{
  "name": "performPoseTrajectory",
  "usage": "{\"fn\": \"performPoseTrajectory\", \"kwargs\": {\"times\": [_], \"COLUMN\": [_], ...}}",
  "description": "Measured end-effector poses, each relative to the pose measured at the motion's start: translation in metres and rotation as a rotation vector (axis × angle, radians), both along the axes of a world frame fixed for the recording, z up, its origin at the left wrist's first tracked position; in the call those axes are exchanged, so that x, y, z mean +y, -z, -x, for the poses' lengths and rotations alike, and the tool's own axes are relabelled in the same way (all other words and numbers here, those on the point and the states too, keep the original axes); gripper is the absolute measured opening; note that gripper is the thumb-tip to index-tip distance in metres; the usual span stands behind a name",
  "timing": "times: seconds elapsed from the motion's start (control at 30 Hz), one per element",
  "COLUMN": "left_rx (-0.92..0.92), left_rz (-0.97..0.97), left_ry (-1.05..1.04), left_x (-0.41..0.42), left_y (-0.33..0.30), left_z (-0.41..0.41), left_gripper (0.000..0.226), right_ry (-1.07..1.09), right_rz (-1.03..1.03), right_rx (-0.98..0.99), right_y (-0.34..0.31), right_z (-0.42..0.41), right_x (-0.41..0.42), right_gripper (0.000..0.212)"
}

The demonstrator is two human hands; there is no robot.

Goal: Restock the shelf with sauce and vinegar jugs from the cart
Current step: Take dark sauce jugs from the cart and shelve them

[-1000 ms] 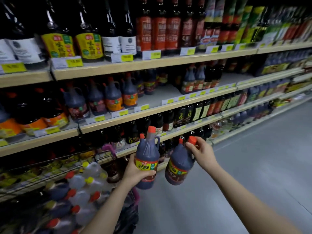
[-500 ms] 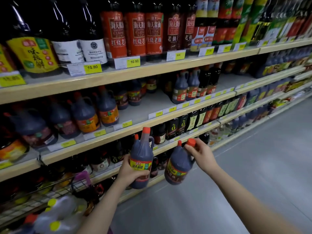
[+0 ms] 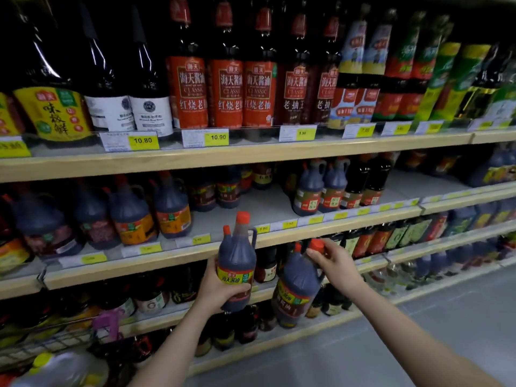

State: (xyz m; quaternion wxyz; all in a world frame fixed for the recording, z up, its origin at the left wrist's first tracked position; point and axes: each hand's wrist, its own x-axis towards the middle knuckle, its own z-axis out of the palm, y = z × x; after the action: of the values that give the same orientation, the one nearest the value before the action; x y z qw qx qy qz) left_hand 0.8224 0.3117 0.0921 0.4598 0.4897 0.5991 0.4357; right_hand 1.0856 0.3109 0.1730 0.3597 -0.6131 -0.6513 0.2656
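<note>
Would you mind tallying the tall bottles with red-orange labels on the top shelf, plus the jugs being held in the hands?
Red-orange label bottles on the top shelf: 5
Jug in the left hand: 1
Jug in the right hand: 1
Total: 7

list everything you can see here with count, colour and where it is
dark sauce jug with yellow label: one, red cap, upright in the left hand, before the middle shelf
dark sauce jug held by its cap: one, red cap, tilted, hanging from the right hand
tall red-label bottles: at least five, top shelf centre
dark handled jugs: several, orange and red labels, middle shelf left
bare grey shelf patch: one, middle shelf centre
yellow price tags: many, along the shelf edges
clear jug with yellow cap: one, bottom left corner
grey floor: lower right
left hand: grips the upright jug's body
right hand: pinches the tilted jug's cap
</note>
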Motion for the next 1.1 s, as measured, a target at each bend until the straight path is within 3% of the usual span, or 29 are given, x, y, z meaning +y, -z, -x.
{"fn": "performPoseTrajectory", "kwargs": {"times": [0.2, 0.5, 0.8, 1.1], "left_rx": [-0.001, 0.173, 0.27, 0.308], "left_rz": [-0.186, -0.409, -0.262, -0.123], "left_ry": [-0.119, -0.165, -0.223, -0.106], "left_x": [0.033, 0.121, 0.16, 0.155], "left_y": [-0.023, -0.054, -0.022, -0.029], "left_z": [-0.023, 0.021, 0.054, 0.056], "left_gripper": [0.084, 0.097, 0.092, 0.096], "right_ry": [-0.084, -0.053, -0.051, -0.098], "right_rz": [-0.016, -0.081, -0.081, -0.085], "right_rx": [-0.013, 0.107, 0.157, 0.177], "right_y": [0.002, 0.015, 0.031, 0.023], "right_z": [-0.023, -0.013, 0.005, 0.01], "right_x": [0.034, 0.08, 0.107, 0.104], "right_gripper": [0.017, 0.017, 0.013, 0.011]}}
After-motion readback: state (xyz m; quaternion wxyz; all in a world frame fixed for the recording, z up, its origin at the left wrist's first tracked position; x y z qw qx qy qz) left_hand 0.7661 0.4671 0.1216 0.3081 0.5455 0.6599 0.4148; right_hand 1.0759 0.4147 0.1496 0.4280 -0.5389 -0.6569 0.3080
